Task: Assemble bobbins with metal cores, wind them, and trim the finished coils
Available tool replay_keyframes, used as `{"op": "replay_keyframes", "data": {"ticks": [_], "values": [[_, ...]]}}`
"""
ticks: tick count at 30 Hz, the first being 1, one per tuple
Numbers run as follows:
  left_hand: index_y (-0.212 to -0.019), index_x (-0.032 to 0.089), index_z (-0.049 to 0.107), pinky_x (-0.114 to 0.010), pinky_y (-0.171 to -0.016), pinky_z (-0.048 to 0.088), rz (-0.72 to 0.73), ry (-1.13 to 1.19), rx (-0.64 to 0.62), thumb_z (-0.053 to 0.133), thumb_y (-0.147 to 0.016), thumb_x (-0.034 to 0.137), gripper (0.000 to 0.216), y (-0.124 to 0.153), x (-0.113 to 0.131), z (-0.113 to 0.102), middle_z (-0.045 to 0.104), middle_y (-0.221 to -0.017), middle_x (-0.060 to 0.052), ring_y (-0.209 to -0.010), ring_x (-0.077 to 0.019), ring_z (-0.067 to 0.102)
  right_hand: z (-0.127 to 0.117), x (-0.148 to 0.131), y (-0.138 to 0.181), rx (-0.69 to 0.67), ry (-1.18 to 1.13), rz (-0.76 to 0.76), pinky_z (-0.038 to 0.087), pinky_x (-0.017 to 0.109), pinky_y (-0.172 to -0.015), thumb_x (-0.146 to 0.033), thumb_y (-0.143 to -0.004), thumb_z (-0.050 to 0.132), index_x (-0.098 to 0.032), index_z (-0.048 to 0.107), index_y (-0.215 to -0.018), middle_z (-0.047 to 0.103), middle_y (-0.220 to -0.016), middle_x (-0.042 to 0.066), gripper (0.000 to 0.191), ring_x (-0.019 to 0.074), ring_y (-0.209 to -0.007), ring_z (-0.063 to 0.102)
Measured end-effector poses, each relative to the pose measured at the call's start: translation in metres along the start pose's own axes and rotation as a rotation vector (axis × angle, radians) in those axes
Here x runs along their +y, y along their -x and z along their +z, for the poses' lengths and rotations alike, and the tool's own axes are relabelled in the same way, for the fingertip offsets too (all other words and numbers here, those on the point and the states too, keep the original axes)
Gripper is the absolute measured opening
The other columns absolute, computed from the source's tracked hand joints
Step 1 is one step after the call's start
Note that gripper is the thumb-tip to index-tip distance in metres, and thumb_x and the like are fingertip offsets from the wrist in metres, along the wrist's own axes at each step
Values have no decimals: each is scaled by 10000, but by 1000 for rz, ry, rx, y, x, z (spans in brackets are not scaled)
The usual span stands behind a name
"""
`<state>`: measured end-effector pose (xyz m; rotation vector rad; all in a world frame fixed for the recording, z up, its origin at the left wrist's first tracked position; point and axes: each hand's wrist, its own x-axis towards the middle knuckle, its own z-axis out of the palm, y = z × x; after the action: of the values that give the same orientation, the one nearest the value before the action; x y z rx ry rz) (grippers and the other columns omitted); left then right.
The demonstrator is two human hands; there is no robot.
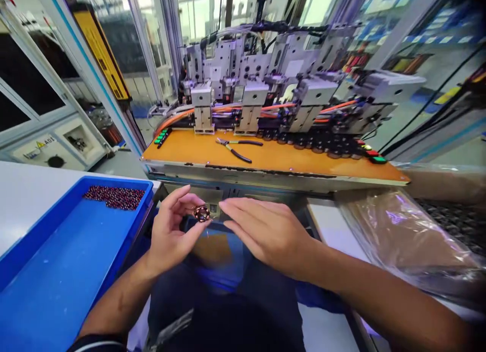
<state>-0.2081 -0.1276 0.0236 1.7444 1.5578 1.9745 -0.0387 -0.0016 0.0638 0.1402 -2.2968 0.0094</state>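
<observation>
A small copper-coloured ring [202, 213] is pinched in the left hand [173, 230], before the worktop [180, 145]. The right hand [268, 230] is held outstretched beside it; whether anything is gripped cannot be made out. "A01" is printed beside a yellow warning sign [40, 145].

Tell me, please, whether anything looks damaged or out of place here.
The orange bench has a front edge that looks worn, with ragged dark patches. Pliers lie spread open on it; nothing looks spilled.
</observation>
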Motion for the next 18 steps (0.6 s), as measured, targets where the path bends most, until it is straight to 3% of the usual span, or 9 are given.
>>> {"op": "replay_keyframes", "data": {"ticks": [4,12,14,16,18], "values": [[-1368,259,455,-227,-839,596,-8,34,-22,762,-699,-24,789,8,2,2,675,-1059,-32,-909,-110,698,5,-5,16,-167,-114,88,493,269,-637,-136,-955,515,-110,688,-923,681,-736,51,177,149,-661,627],[-1356,260,448,-245,-823,621,-118,209,-12,758,-738,13,734,15,-2,4,709,-1059,-39,-931,-139,722,0,-18,34,-325,-737,330,397,202,-539,-177,-951,580,-161,704,-975,623,-624,-19,127,72,-535,538],[-1369,270,443,-255,-847,617,-114,206,-33,738,-757,2,731,20,-1,6,709,-1107,-48,-967,-147,719,2,-16,33,-302,-823,461,455,200,-622,-219,-902,662,-171,706,-954,676,-747,11,83,89,-652,602],[-1397,279,425,-257,-874,611,-107,200,-74,709,-774,-21,747,26,1,8,701,-1170,-59,-1012,-155,714,8,-13,30,-212,-921,691,500,220,-693,-259,-828,741,-174,693,-916,694,-841,33,132,116,-741,630],[-1424,279,404,-263,-906,602,-102,205,-130,680,-793,-35,757,31,4,11,689,-1226,-75,-1057,-167,706,15,-14,25,-115,-1061,942,512,232,-659,-294,-769,775,-179,659,-848,669,-782,19,182,123,-707,617]]}}
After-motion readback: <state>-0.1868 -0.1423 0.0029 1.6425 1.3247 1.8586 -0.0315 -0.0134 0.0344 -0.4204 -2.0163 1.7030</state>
